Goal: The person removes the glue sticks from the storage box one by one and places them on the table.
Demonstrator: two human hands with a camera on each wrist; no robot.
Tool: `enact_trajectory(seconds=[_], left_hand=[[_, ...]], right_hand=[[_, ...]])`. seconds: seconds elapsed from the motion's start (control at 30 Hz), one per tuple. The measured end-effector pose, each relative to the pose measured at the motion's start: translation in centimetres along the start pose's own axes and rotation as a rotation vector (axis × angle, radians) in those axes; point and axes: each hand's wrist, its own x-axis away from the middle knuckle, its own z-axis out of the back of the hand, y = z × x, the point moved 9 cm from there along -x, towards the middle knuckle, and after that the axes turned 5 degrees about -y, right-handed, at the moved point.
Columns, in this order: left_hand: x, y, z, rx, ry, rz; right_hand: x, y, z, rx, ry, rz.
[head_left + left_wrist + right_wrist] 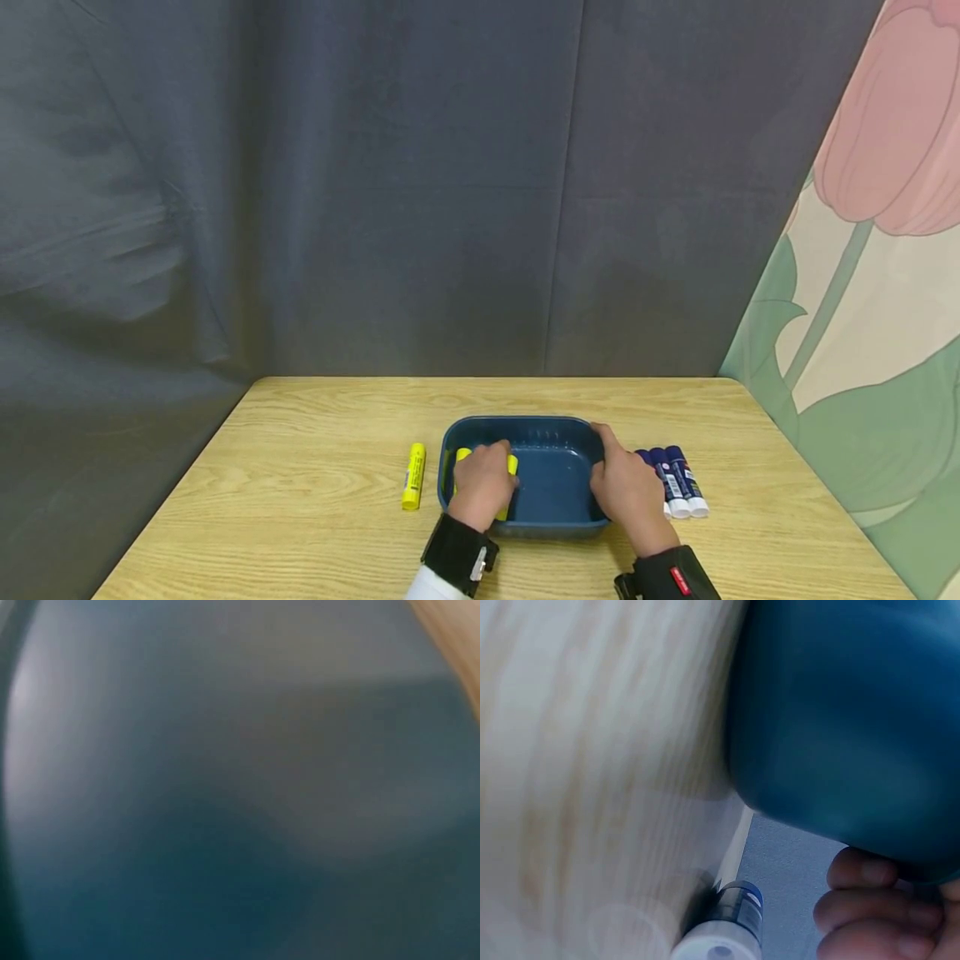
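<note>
A dark blue plastic basin point(557, 483) sits on the table. My left hand point(482, 483) is inside its left part, fingers curled down around a yellow glue stick point(512, 464) that shows past the knuckles. Another bit of yellow point(462, 454) peeks out beyond the same hand, most of it covered. With my right hand point(632, 492) I grip the basin's right rim, thumb over the edge and fingers point(870, 906) on the outer wall. In the left wrist view the basin's wall point(187, 825) fills nearly everything, blurred, and the fingers are out of sight.
One yellow glue stick point(413, 477) lies on the wooden table point(315, 500) left of the basin. Several navy glue sticks with white ends point(678, 483) lie side by side to the right, partly behind my right hand. A grey cloth point(420, 208) hangs behind the table.
</note>
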Motion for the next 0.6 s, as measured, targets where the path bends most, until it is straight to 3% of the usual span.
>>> enact_trajectory(seconds=[0.6], left_hand=[[0.4, -0.5, 1.8, 0.092, 0.027, -0.025]], right_hand=[[0.1, -0.1, 0.1, 0.002, -0.001, 0.007]])
